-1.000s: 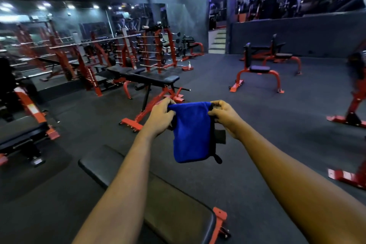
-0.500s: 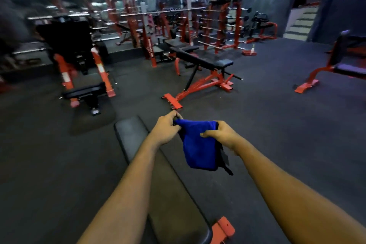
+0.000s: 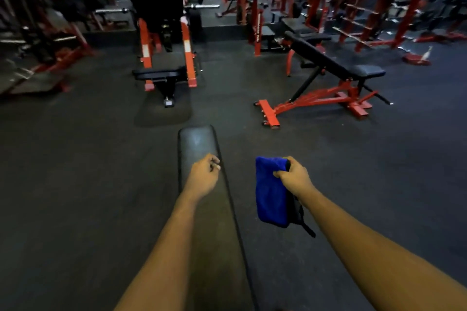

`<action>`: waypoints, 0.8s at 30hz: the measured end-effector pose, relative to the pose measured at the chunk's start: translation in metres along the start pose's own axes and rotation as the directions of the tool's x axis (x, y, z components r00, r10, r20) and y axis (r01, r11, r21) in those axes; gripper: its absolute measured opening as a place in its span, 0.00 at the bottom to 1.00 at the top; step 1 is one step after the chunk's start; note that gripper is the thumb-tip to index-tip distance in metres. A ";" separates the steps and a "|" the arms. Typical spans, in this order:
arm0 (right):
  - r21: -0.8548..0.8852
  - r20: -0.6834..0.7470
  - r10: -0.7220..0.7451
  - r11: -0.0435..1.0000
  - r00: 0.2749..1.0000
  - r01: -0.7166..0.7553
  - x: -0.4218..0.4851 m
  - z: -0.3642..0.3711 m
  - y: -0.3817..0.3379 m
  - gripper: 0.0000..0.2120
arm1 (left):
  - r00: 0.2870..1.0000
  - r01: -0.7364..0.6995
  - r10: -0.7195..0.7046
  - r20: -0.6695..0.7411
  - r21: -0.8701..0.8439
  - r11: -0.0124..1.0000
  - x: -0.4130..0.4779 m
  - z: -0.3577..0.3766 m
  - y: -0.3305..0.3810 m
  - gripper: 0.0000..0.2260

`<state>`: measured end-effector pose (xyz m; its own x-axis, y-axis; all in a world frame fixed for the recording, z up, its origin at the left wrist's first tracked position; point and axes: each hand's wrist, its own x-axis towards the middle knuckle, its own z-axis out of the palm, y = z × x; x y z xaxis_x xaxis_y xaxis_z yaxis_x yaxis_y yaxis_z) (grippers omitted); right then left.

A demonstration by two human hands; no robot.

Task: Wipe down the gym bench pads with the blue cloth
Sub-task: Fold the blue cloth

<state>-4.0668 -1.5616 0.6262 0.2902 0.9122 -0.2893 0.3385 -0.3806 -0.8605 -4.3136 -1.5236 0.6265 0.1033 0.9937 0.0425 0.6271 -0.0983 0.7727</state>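
Right hand [image 3: 295,177]: fingers clamped on hanging blue cloth [image 3: 270,197], right of bench pad [image 3: 197,144].
Left hand [image 3: 204,177]: fingers curled, empty, above pad.
Progress: wiping apparently not yet begun.

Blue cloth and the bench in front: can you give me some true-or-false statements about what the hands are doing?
1. The right hand grips the folded blue cloth. True.
2. The left hand holds the cloth too. False: it holds nothing, fingers curled, above the long black padded bench.
3. The cloth lies flat on the bench. False: it hangs from the right hand, beside the bench.
4. A red-framed black incline bench stands farther back on the right. True.
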 end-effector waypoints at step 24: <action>-0.009 0.267 0.007 1.000 0.964 -0.005 0.487 0.214 0.119 0.32 | 0.757 0.653 -0.652 -0.050 0.109 0.749 0.299 0.222 -0.224 0.18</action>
<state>-4.0770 -1.1300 0.2935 0.0429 0.9169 -0.3967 0.3449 -0.3863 -0.8555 -4.2514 -1.2161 0.3256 -0.3695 0.8187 -0.4396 0.6220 0.5694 0.5376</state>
